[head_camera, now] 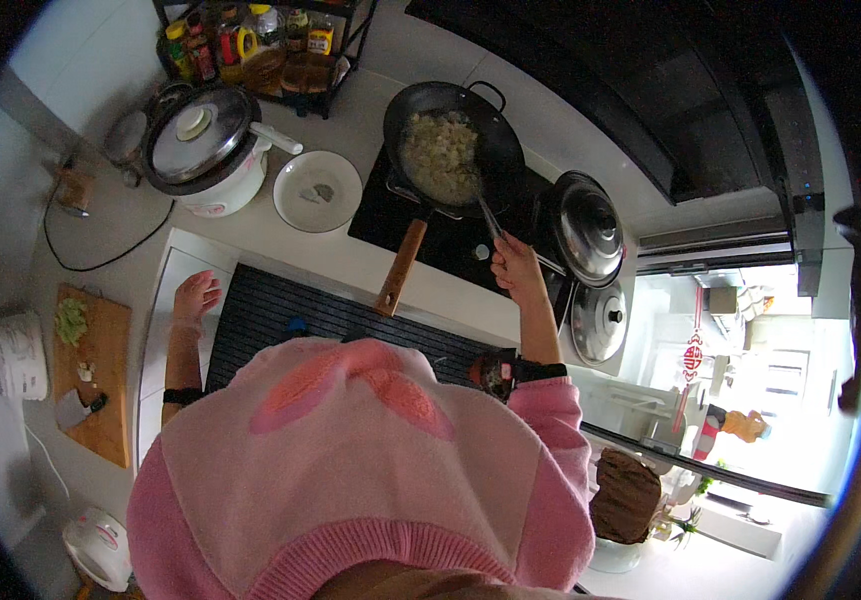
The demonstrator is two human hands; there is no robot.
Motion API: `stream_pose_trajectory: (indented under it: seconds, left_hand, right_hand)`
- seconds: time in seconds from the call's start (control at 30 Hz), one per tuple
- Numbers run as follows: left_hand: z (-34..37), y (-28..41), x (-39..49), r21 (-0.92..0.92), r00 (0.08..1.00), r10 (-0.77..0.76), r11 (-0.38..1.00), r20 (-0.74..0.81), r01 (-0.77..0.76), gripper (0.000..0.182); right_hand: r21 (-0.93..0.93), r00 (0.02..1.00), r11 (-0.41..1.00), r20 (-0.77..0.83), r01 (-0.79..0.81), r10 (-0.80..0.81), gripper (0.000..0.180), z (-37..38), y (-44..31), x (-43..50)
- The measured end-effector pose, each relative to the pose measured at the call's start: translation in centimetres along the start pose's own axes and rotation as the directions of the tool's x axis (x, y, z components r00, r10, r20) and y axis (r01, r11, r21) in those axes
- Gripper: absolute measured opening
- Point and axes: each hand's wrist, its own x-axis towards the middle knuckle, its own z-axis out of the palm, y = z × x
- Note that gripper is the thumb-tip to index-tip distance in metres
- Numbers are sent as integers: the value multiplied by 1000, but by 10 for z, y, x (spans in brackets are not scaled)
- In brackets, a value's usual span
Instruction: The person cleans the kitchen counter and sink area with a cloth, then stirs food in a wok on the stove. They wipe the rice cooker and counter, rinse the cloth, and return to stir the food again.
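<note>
My right hand (518,270) grips the handle of a metal cooking utensil (489,215), whose far end is in a black wok (501,142). Pale chopped food (439,154) lies in the wok, which sits on a black glass cooktop (445,244) with its wooden handle (400,270) pointing towards me. My left hand (196,295) is held over the floor beside the counter, fingers apart and holding nothing. Left of the cooktop stands a white bowl (318,191) with a little something dark in its bottom.
A lidded electric cooker (209,161) and a rack of bottles (261,45) stand at the back left. Metal lids (590,229) lie right of the wok. On the left counter, a wooden cutting board (111,319) bears greens (71,321), small white pieces and a cleaver (74,409).
</note>
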Motion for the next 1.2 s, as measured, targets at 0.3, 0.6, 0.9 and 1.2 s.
stream_pose_trajectory:
  seconds: [0.3, 0.6, 0.9, 1.2]
  left_hand:
    - [6, -6, 9, 37, 1000, 6, 999, 10, -7, 32]
    - [6, -14, 14, -12, 1000, -10, 1000, 10, 10, 30]
    - [14, -14, 0, -27, 999, -27, 999, -18, 26, 29]
    - [-1, -20, 7, -59, 1000, 4, 998, -18, -5, 26]
  right_hand:
    - [-636, 945, 738, -41, 226, -324, 50, 22, 18, -20]
    - [-930, 826, 315, -22, 191, -564, 50, -19, -16, -47]
    - [-769, 900, 603, -87, 212, -428, 51, -78, 21, -1]
    - [92, 999, 995, 22, 43, -45, 54, 21, 5, -13]
